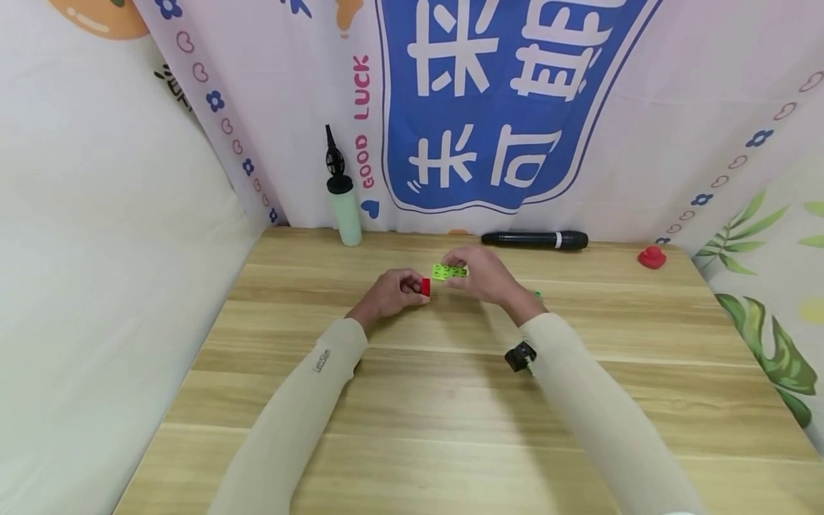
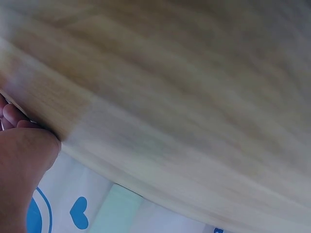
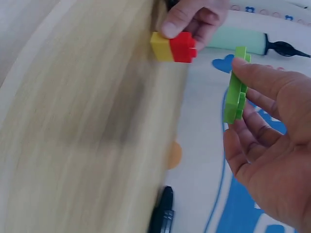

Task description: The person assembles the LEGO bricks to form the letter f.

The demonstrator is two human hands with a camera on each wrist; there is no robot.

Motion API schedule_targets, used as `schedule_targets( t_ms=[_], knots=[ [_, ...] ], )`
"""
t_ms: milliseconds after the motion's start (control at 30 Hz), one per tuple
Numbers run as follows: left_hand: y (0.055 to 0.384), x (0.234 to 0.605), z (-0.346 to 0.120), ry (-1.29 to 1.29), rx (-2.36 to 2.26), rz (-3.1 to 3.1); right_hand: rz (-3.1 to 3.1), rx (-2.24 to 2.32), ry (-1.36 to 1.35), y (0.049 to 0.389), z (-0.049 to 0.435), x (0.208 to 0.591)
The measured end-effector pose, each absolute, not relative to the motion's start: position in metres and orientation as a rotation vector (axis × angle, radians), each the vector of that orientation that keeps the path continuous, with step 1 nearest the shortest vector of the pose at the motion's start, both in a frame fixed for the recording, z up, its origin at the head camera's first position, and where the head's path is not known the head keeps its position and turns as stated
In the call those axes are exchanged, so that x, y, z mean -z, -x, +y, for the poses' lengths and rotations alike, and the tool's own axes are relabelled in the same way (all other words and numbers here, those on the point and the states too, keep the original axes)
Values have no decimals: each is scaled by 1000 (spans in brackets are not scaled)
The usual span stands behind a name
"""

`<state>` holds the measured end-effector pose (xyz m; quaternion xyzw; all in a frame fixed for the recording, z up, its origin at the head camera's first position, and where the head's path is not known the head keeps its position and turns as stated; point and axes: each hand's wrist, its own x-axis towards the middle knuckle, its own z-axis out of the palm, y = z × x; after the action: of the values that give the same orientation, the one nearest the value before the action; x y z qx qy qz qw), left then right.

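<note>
My left hand (image 1: 391,292) pinches a red toy brick (image 1: 425,287) between thumb and fingers. From the right wrist view, that red brick is joined to a yellow brick (image 3: 161,47), with the thumb lying on top of the pair. A flat lime-green toy brick (image 3: 233,99) with studs is pinched by my right hand (image 1: 483,273), its studs toward the palm in the right wrist view. The two hands face each other above the far part of the table, a small gap between red and green. In the left wrist view only part of the left hand (image 2: 29,160) shows, its bricks hidden.
A pale green hand pump (image 1: 347,214) with a black nozzle stands by the back cloth. Along the rear edge lies a black cylinder (image 1: 531,240) with a white band. A red toy duck (image 1: 652,257) sits farther right. Beside the right wrist peeks a small green piece (image 1: 538,295).
</note>
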<state>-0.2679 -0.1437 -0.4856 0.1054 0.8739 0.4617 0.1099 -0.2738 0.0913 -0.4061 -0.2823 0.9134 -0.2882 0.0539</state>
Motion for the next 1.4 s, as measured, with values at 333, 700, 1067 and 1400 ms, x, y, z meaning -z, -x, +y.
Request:
schedule_targets(
  t_ms=[333,700,1067,1400],
  knots=[
    [268,485,-145,-319,-1348,2576,2717,967,785,286,66,432],
    [269,486,-143,-362,-1327,2609,2721,929,787,286,62,437],
    [267,485,-144,-362,-1299,2645,2735,985,752,283,58,443],
    [266,486,-145,-373,-1308,2643,2688,1084,674,284,58,449]
  ],
)
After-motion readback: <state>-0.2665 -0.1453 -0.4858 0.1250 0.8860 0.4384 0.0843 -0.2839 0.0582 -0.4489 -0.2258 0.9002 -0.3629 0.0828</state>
